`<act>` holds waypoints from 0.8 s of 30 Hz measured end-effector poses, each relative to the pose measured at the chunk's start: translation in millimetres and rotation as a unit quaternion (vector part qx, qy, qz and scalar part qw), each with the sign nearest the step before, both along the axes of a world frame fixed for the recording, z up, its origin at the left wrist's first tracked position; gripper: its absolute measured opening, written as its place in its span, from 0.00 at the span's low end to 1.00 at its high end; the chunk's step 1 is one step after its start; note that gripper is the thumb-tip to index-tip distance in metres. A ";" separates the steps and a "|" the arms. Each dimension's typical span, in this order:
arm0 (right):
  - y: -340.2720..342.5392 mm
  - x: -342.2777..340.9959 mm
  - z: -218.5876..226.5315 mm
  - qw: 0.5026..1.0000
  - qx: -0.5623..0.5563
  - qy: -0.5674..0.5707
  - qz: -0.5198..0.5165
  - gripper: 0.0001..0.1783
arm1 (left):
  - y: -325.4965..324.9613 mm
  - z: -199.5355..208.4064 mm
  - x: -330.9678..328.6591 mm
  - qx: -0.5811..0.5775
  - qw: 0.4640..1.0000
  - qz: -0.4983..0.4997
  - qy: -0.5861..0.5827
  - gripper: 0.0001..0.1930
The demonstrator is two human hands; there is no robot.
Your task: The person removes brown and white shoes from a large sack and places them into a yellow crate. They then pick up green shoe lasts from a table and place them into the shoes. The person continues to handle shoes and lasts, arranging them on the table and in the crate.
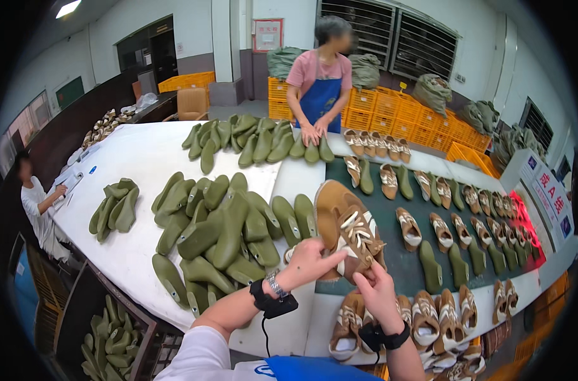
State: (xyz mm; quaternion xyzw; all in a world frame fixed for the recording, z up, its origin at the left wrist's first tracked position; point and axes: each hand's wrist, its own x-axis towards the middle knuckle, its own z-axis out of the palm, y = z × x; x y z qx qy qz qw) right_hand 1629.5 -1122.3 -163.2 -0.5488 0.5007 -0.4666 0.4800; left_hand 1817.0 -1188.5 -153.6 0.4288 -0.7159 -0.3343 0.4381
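Observation:
Over the table's near edge I hold a brown and white lace-up sneaker [357, 236] up in both hands, its toe pointing away from me. My left hand [309, 261] grips its left side, the thumb lying against the white part. At the near end of the sneaker, the fingers of my right hand [378, 293] are closed on its edge. Just left of the sneaker, a pair of green shoe lasts [295, 219] lies on the white tabletop. A large heap of green shoe lasts [228, 232] spreads further left. Similar sneakers [425, 317] stand in a row beside my right forearm.
A dark green conveyor belt [390, 251] carries rows of sneakers and lasts to the right. Across the table, a co-worker in a blue apron [320, 95] touches lasts. Yellow crates [390, 108] line the wall. A bin of lasts [111, 336] stands at lower left; another person [41, 203] sits far left.

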 end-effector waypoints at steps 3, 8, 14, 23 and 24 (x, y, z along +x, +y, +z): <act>-4.0 -5.0 -8.8 0.988 -0.109 0.044 -0.104 0.29 | -85.8 -7.2 16.8 0.003 0.995 0.091 -0.039 0.25; 35.8 -46.4 -37.0 0.972 -0.067 0.169 -0.147 0.20 | -276.1 -55.6 50.8 -0.085 0.973 0.196 -0.085 0.28; 106.7 -81.0 -55.1 0.944 0.102 0.200 -0.244 0.19 | -369.7 -149.5 93.1 0.027 0.937 0.343 -0.069 0.29; 233.6 -250.1 -123.3 0.830 0.026 0.080 -0.551 0.12 | -217.9 -105.1 28.0 -0.028 0.997 0.038 -0.055 0.16; 256.5 -274.9 -147.2 0.790 0.026 0.034 -0.612 0.13 | -190.9 -86.4 12.2 -0.009 0.995 0.027 -0.098 0.15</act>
